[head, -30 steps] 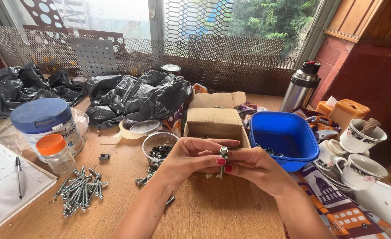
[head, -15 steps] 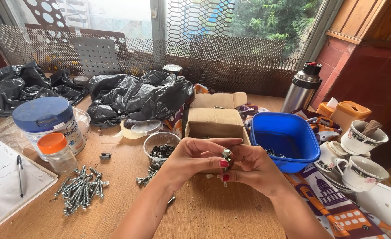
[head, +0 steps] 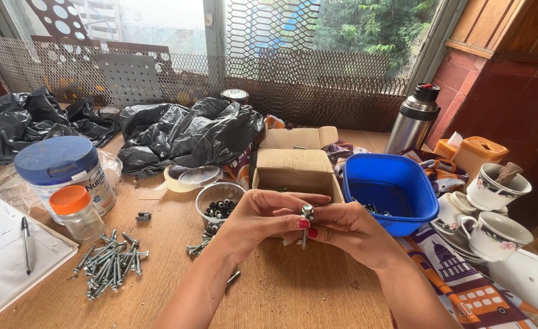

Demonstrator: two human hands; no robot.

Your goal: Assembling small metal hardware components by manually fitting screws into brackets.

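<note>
A wooden table [head: 317, 292] runs up to a window screened with metal mesh [head: 317, 73], green trees showing beyond it. At the middle of the table the person's two hands meet. The left hand [head: 263, 216] and the right hand [head: 348, 228] are both closed around one screw [head: 306, 222], pinched between fingertips with red nails; its head points up and its shank hangs down below the fingers.

Directly behind the hands, at twelve o'clock, sits an open cardboard box [head: 293, 167]. At about ten o'clock from the hands stands a small clear cup [head: 219, 204] with dark washers or nuts inside, a few loose screws lying at its foot. Farther out at nine o'clock a pile of screws [head: 110, 265] is spread on the wood, and beyond it a small jar with an orange lid [head: 77, 212] stands just beside a larger tub with a blue lid [head: 61, 170]. A notepad with a pen [head: 25, 244] lies at the far left edge.

At two o'clock from the hands is a blue plastic tub [head: 391, 189] with some small metal pieces in it. Behind that stands a steel flask [head: 412, 119], and at three o'clock two flowered cups [head: 494, 210] rest on saucers. Crumpled black plastic bags [head: 183, 131] lie along the back by the mesh.
</note>
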